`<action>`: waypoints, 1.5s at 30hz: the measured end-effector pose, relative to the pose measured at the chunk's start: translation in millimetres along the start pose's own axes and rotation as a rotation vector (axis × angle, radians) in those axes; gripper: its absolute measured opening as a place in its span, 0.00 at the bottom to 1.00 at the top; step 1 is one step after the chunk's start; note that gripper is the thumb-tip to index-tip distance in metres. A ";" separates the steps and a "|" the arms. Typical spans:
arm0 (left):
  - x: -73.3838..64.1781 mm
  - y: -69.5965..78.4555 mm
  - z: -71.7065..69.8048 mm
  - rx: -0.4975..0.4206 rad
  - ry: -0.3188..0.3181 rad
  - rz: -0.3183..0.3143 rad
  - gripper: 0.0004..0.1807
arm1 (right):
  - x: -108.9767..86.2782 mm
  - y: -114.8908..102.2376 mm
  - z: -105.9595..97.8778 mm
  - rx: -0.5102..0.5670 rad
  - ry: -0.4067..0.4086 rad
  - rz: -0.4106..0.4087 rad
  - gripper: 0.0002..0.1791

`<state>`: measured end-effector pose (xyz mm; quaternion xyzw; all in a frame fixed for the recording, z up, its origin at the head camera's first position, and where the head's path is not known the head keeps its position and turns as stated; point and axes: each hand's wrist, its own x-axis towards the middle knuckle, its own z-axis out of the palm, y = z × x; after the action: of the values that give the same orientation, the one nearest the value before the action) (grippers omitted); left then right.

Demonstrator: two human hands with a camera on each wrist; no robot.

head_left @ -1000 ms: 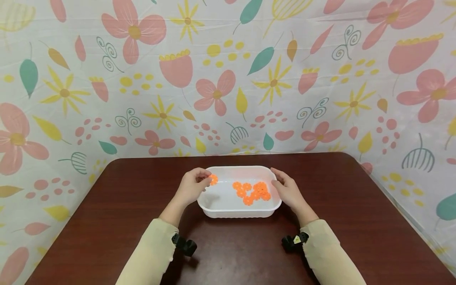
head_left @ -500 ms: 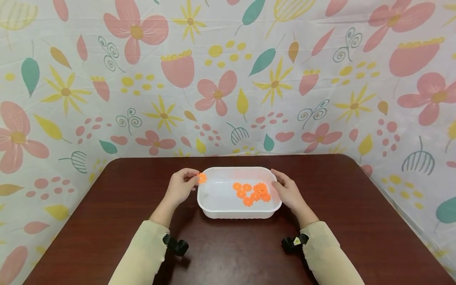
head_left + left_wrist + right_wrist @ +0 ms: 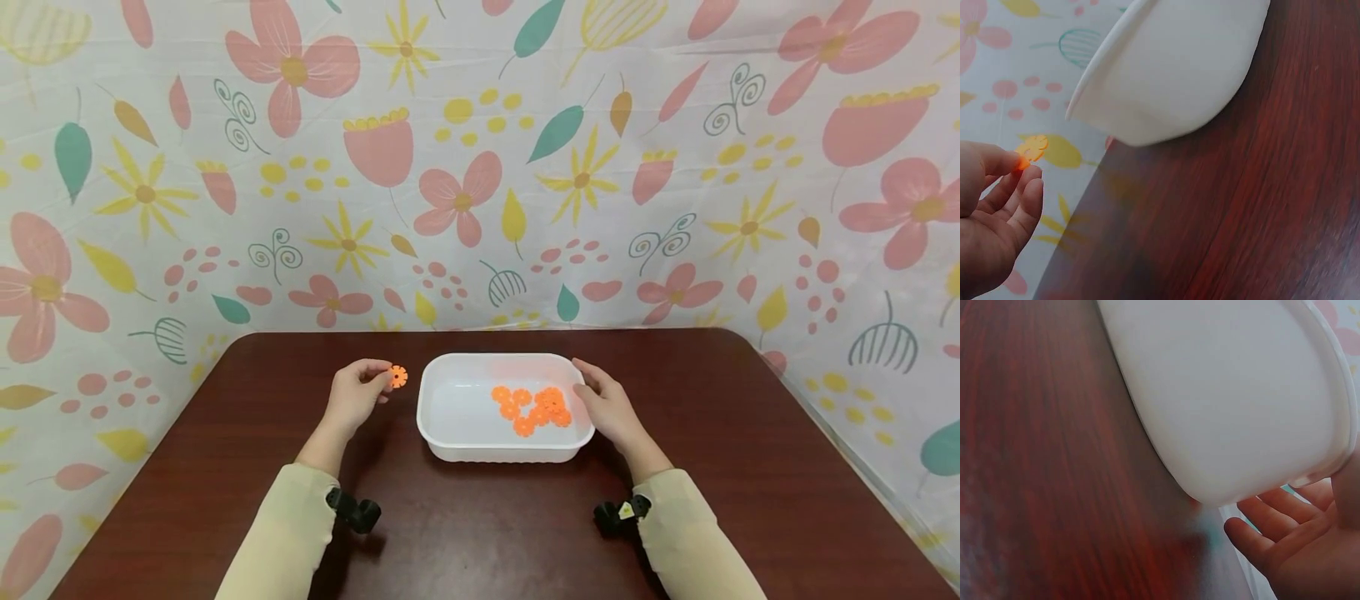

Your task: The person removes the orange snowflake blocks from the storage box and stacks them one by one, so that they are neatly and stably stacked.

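My left hand (image 3: 356,395) pinches a small orange snowflake building disc (image 3: 399,377) between thumb and fingers, to the left of a white plastic basin (image 3: 480,452). In the left wrist view this notched disc (image 3: 1034,149) sticks out from the fingertips, apart from the basin's outer wall (image 3: 1166,81). My right hand (image 3: 606,402) holds the basin's right end, thumb over the rim and the other fingers outside. The right wrist view shows those fingers (image 3: 1272,515) spread along the outer wall. Several more orange discs (image 3: 551,404) lie in the basin's right half, some overlapping.
The basin stands on a dark reddish-brown wooden table (image 3: 480,533), near its far edge. Behind hangs a white cloth (image 3: 465,275) printed with flowers and leaves. A black wrist camera (image 3: 354,511) sits on the left cuff, another camera (image 3: 621,515) on the right.
My left hand has carried its orange disc leftward from over the basin's left end, past the rim, to above the table. The right hand stays on the basin.
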<state>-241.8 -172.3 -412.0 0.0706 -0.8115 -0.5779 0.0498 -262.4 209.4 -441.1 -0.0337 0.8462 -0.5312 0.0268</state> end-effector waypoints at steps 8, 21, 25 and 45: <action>7.2 -11.8 -12.4 -0.006 -0.002 -0.041 0.14 | 0.4 1.0 -0.2 0.005 0.003 0.003 0.27; 15.0 -31.9 -21.3 0.053 -0.031 -0.127 0.16 | -0.6 -1.6 -1.5 -0.016 0.009 -0.001 0.27; 16.0 -38.0 -22.1 0.061 -0.025 -0.141 0.16 | -1.2 -2.3 -1.6 -0.015 0.009 0.001 0.27; 14.8 -42.0 -27.3 0.208 0.009 -0.145 0.15 | -2.2 -1.1 1.4 -0.010 0.006 0.016 0.27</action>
<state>-249.6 -213.8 -442.7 0.1363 -0.8597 -0.4922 0.0041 -260.1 207.9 -440.6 -0.0256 0.8490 -0.5270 0.0281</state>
